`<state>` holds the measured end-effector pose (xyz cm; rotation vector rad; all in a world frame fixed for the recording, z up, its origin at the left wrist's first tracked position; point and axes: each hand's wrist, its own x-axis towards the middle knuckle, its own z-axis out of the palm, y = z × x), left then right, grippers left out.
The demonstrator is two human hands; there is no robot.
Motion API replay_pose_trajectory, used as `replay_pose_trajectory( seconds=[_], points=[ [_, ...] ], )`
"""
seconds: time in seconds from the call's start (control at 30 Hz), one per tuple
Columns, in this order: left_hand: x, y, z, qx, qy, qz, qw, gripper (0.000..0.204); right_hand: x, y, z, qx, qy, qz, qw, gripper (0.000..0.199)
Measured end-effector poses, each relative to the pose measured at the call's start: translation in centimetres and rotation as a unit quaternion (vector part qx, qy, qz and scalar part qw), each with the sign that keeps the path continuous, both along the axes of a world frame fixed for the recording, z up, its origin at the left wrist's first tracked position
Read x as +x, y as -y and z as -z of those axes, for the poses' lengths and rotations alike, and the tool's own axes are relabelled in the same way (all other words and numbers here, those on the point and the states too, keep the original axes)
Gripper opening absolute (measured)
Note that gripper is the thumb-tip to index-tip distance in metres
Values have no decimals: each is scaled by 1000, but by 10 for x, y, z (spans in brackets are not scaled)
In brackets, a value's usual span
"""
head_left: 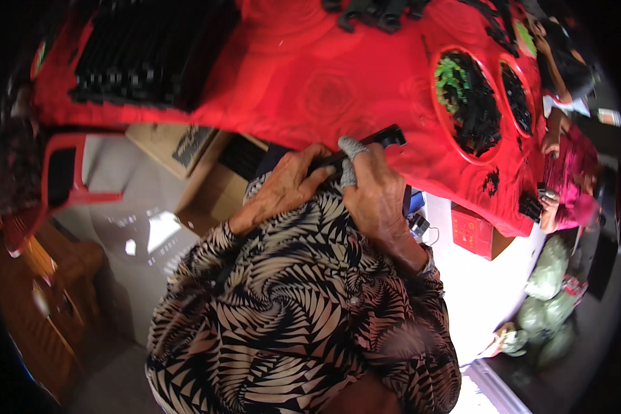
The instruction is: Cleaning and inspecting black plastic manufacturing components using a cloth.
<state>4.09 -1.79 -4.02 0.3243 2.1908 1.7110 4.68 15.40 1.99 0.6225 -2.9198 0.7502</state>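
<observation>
Both of my hands are on a long black part with a hooked, clip-like end [389,136], held close to my body at the near edge of the red-covered table [324,93]. My left hand [283,183] grips its left end, thumb and fingers pressed together. My right hand [379,192] closes round the part nearer its hooked end, which sticks out to the upper right. Grey wrapping covers two fingertips of that hand. My fingers hide much of the part's middle.
Stacked black strips [145,58] lie at the table's far left, and loose black pieces [386,15] at the far edge. Red-rimmed basins [437,114] hold small black and green pieces. Beside me are a cardboard box [210,196] and red chair [83,195]. People [573,155] sit at right.
</observation>
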Motion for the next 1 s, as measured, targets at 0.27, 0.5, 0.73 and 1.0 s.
replay_pose_trajectory(
  seconds=[0.27, 0.5, 0.73, 1.0],
  points=[
    [5, -13, -14, 30, 63, -24, 997, 28, 3, -8, 6, -89, -46, 9, 995, 43],
    [8, -22, -9, 4, 62, -48, 997, 24, 4, -10, 14, -179, -14, 30, 983, 49],
    [7, -11, 8, 19, 60, -50, 997, 23, -1, -14, 17, -165, -16, 43, 985, 48],
    [-9, 7, -15, 99, 195, 81, 973, 41, -10, -24, 17, -206, -10, 82, 975, 35]
  ],
)
